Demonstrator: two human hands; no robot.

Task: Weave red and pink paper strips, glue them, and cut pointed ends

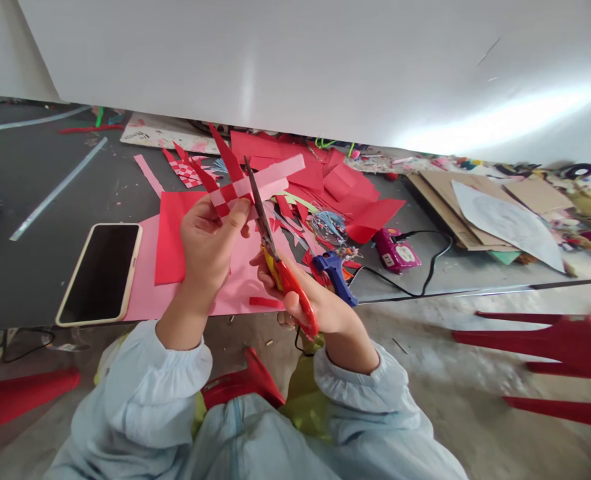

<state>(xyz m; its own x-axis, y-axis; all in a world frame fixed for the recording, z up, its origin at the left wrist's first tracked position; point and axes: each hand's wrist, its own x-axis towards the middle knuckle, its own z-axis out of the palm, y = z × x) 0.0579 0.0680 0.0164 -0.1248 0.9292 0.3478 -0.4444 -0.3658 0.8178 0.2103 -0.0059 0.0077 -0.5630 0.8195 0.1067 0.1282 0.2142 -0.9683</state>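
My left hand [209,241] pinches a woven piece of red and pink paper strips [240,181], holding it up above the table. Loose strip ends stick out from it in several directions. My right hand [309,300] grips red-handled scissors [280,257]. Their blades point up and cross the pink strips just right of my left thumb. Under both hands lie a red sheet [171,233] and a pink sheet [235,280] on the dark table [25,267].
A phone [100,272] lies face up left of the sheets. A blue glue gun [335,273] and a pink device [396,250] with a black cord lie to the right. Red paper scraps [325,180] pile behind. Cardboard [475,200] lies far right. A red stool [550,363] stands on the floor.
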